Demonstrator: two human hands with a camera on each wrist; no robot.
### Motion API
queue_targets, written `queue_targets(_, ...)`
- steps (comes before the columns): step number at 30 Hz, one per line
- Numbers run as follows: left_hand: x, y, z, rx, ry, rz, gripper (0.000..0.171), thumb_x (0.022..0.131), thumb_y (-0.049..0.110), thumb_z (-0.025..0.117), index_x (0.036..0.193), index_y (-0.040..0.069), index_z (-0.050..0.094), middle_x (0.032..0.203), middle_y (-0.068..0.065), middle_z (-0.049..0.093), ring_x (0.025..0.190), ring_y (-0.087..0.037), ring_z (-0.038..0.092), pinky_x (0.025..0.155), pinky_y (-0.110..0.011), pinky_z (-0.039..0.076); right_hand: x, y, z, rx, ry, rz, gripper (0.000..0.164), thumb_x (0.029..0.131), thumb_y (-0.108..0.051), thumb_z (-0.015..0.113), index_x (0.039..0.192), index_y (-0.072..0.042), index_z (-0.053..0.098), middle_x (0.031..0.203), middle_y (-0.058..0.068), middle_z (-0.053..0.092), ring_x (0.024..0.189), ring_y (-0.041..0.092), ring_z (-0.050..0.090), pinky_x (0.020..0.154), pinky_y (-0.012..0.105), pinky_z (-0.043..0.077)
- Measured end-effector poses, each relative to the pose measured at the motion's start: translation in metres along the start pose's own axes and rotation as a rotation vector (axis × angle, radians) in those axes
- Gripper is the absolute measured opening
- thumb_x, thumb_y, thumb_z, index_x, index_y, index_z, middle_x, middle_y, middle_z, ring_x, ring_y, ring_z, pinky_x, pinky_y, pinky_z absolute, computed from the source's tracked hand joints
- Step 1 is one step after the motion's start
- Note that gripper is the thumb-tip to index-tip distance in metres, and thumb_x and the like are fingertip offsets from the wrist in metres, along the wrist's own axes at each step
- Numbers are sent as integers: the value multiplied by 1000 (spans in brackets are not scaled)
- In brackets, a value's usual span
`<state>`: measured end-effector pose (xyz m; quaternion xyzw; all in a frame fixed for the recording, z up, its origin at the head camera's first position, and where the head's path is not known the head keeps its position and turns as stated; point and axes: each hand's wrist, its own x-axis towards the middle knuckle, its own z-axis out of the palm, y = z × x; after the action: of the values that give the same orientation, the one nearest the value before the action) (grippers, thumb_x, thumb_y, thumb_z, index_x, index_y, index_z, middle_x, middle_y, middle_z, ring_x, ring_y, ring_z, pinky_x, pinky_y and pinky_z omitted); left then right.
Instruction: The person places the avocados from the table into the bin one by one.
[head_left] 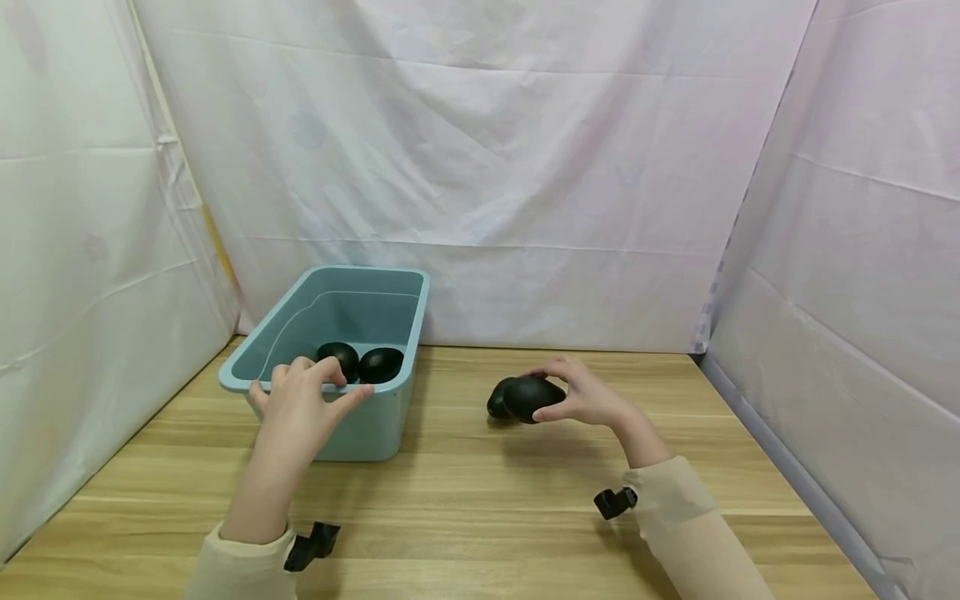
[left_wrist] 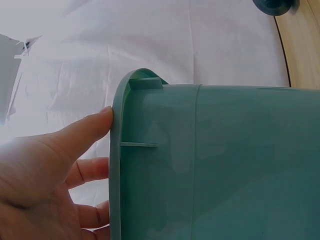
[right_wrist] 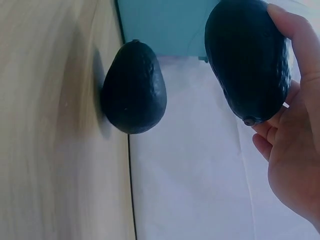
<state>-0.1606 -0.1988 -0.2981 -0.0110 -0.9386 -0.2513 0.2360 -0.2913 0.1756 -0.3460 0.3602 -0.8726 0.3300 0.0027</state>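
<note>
My left hand (head_left: 300,408) is at the near rim of a blue-green plastic bin (head_left: 367,425), fingers bent over the edge. In the left wrist view the thumb (left_wrist: 95,125) touches the rim, and the other fingertips are hidden behind it. My right hand (head_left: 585,396) holds a dark avocado (head_left: 532,398) between thumb and fingers, raised over the wooden table. Just behind it, a second avocado (right_wrist: 134,87) lies on the tabletop. Inside the bin are two more dark avocados, one on the left (head_left: 339,358) and one on the right (head_left: 381,365).
The wooden table (head_left: 480,517) reaches back to a white cloth (head_left: 540,208) hanging behind it. More white cloth hangs on the left (head_left: 82,275) and right (head_left: 847,275). The bin stands at the back left of the table.
</note>
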Motion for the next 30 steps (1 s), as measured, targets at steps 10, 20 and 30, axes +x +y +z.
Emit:
queue_targets(10,0,0,1,-2,8,2,32,81,40,76,81,13,59,98,-18,56,95,-45,44,89,-81,6,9,-7,-4,1,9,-44,57,75,-35,82,126,-18,61,118,3,50,110,27,43,83,50,41)
queue_targets(20,1,0,0,0,5,6,32,81,40,76,81,12,59,96,-18,56,95,-45,44,89,-81,6,17,-17,-9,17,10,-12,58,75,-36,82,126,-19,61,121,4,48,111,26,41,83,53,43)
queue_targets(30,0,0,0,3,5,6,33,81,41,76,80,13,58,96,-17,56,94,-44,44,88,-82,6,28,-25,-12,6,30,-36,57,74,-36,83,125,-21,62,120,1,50,113,22,40,85,52,41)
